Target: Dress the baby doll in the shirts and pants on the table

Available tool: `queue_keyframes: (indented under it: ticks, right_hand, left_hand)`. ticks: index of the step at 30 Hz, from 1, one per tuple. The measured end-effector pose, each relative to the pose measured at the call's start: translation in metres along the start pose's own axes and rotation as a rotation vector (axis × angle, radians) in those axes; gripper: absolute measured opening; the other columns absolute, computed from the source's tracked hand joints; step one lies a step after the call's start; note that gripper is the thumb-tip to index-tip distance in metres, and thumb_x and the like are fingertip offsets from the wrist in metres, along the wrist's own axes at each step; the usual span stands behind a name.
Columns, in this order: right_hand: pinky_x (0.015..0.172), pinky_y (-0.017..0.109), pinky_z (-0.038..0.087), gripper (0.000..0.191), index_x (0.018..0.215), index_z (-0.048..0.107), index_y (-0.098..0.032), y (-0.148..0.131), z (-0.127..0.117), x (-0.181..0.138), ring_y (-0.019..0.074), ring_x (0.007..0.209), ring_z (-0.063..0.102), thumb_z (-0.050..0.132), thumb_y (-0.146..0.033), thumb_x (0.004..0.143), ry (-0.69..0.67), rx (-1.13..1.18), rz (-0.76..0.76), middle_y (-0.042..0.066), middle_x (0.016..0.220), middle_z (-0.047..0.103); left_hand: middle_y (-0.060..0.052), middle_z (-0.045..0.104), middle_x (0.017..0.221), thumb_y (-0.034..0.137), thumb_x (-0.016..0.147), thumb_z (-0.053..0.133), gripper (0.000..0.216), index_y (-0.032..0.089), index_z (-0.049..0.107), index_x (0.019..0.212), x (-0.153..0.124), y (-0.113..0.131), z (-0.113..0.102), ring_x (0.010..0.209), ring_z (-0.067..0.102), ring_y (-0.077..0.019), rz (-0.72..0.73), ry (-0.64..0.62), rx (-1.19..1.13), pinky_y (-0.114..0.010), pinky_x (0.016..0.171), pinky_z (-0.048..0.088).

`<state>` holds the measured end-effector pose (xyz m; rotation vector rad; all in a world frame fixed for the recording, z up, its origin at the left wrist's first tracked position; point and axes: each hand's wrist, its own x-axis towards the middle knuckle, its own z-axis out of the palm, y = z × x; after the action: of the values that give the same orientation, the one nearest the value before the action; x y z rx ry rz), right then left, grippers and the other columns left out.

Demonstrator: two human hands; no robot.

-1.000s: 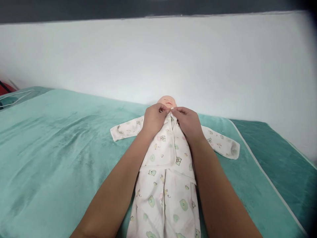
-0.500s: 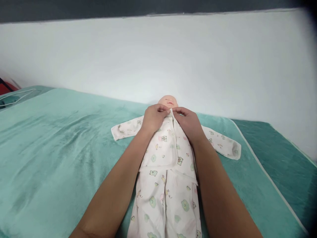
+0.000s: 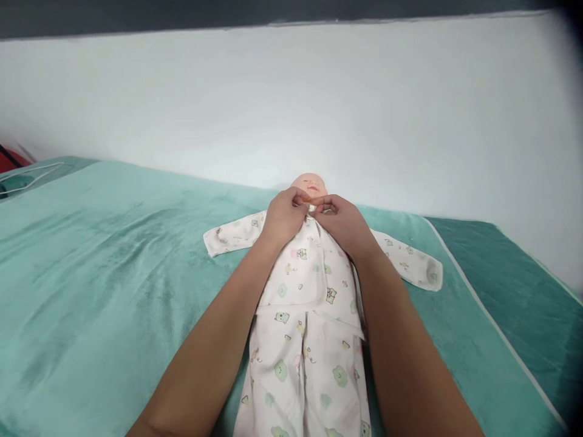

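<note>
Shirt (image 3: 294, 276) on doll (image 3: 310, 181), on blanket (image 3: 113, 261), long axis pointing away from person; collar (image 3: 311, 208) between hands, equally near. Left hand (image 3: 286, 213) and right hand (image 3: 345, 223) pinch collar, fingertips nearly together.

Bare forearms (image 3: 214, 340), bare wrists (image 3: 269, 241), bare hands (image 3: 283, 216)
</note>
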<state>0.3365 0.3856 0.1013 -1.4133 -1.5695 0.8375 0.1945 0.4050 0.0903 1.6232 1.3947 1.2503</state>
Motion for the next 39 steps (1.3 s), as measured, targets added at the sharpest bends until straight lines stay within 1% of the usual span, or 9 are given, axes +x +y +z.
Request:
queue_keyframes:
  ticks: [5, 11, 15, 18, 21, 23, 26, 31, 39]
  right_hand:
    - [0.073, 0.031, 0.044, 0.024, 0.098, 0.066, -0.020, 0.002, 0.002, -0.003, 0.0149, 0.074, 0.059, 0.064, -0.025, 0.075, 0.041, -0.004, -0.028, 0.001, 0.097, 0.068]
    - [0.083, 0.036, 0.046, 0.014, 0.088, 0.067, -0.022, -0.001, 0.007, -0.023, 0.0177, 0.077, 0.059, 0.058, -0.030, 0.083, 0.178, -0.129, -0.101, 0.004, 0.100, 0.069]
    - [0.097, 0.039, 0.044, 0.027, 0.104, 0.072, -0.022, 0.004, 0.006, -0.031, 0.0214, 0.098, 0.060, 0.053, -0.033, 0.088, 0.115, -0.146, -0.165, 0.008, 0.112, 0.063]
    - [0.110, 0.043, 0.034, 0.036, 0.117, 0.071, -0.023, 0.008, 0.006, -0.034, 0.0244, 0.121, 0.053, 0.047, -0.036, 0.093, 0.060, -0.194, -0.189, 0.010, 0.120, 0.060]
    - [0.116, 0.049, 0.024, 0.044, 0.130, 0.064, -0.024, 0.009, 0.008, -0.041, 0.0264, 0.131, 0.044, 0.039, -0.038, 0.097, 0.032, -0.289, -0.212, 0.011, 0.125, 0.057]
    - [0.116, 0.051, 0.023, 0.047, 0.135, 0.059, -0.023, 0.008, 0.009, -0.051, 0.0283, 0.133, 0.042, 0.038, -0.039, 0.097, 0.024, -0.329, -0.199, 0.013, 0.132, 0.054]
    - [0.113, 0.048, 0.029, 0.044, 0.133, 0.057, -0.023, 0.005, 0.011, -0.070, 0.0287, 0.130, 0.043, 0.046, -0.035, 0.092, 0.085, -0.341, -0.221, 0.012, 0.136, 0.052]
    - [0.096, 0.042, 0.043, 0.024, 0.107, 0.061, -0.022, -0.001, 0.013, -0.084, 0.0274, 0.106, 0.054, 0.057, -0.027, 0.083, 0.296, -0.397, -0.330, 0.010, 0.112, 0.062]
    - [0.077, 0.035, 0.044, 0.016, 0.094, 0.063, -0.021, -0.015, 0.013, -0.062, 0.0208, 0.080, 0.059, 0.060, -0.028, 0.080, 0.229, -0.441, -0.108, 0.006, 0.098, 0.068]
  left_hand:
    - [-0.004, 0.070, 0.102, 0.013, 0.085, 0.051, 0.025, 0.022, 0.073, 0.094, -0.004, -0.003, -0.002, 0.092, 0.064, -0.0181, 0.075, -0.025, 0.072, -0.034, 0.088, 0.049]
    - [-0.007, 0.065, 0.114, 0.021, 0.093, 0.044, 0.035, 0.026, 0.074, 0.111, -0.022, -0.005, -0.007, 0.113, 0.057, -0.0244, 0.196, -0.044, 0.298, -0.040, 0.102, 0.044]
    - [-0.008, 0.063, 0.120, 0.024, 0.096, 0.041, 0.039, 0.027, 0.069, 0.122, -0.031, -0.007, -0.009, 0.115, 0.055, -0.0247, 0.265, -0.044, 0.375, -0.042, 0.104, 0.042]
    - [-0.008, 0.062, 0.124, 0.026, 0.098, 0.040, 0.038, 0.027, 0.068, 0.124, -0.035, -0.008, -0.011, 0.117, 0.054, -0.0242, 0.279, -0.055, 0.384, -0.042, 0.106, 0.041]
    - [-0.007, 0.061, 0.128, 0.029, 0.100, 0.038, 0.039, 0.026, 0.067, 0.125, -0.040, -0.008, -0.013, 0.119, 0.053, -0.0241, 0.270, -0.066, 0.377, -0.042, 0.108, 0.040]
    - [-0.007, 0.060, 0.132, 0.032, 0.100, 0.038, 0.039, 0.025, 0.066, 0.126, -0.046, -0.009, -0.015, 0.121, 0.052, -0.0236, 0.271, -0.069, 0.363, -0.042, 0.110, 0.038]
    - [-0.008, 0.060, 0.133, 0.032, 0.100, 0.040, 0.037, 0.023, 0.067, 0.123, -0.060, -0.011, -0.019, 0.126, 0.051, -0.0221, 0.309, -0.024, 0.296, -0.039, 0.113, 0.037]
    - [-0.007, 0.062, 0.134, 0.028, 0.099, 0.044, 0.035, 0.021, 0.063, 0.127, -0.079, -0.011, -0.026, 0.129, 0.052, -0.0189, 0.408, -0.004, 0.189, -0.036, 0.114, 0.039]
    - [-0.005, 0.063, 0.137, 0.026, 0.101, 0.039, 0.037, 0.023, 0.062, 0.130, -0.074, -0.010, -0.025, 0.129, 0.053, -0.0191, 0.492, -0.065, 0.255, -0.038, 0.114, 0.041]
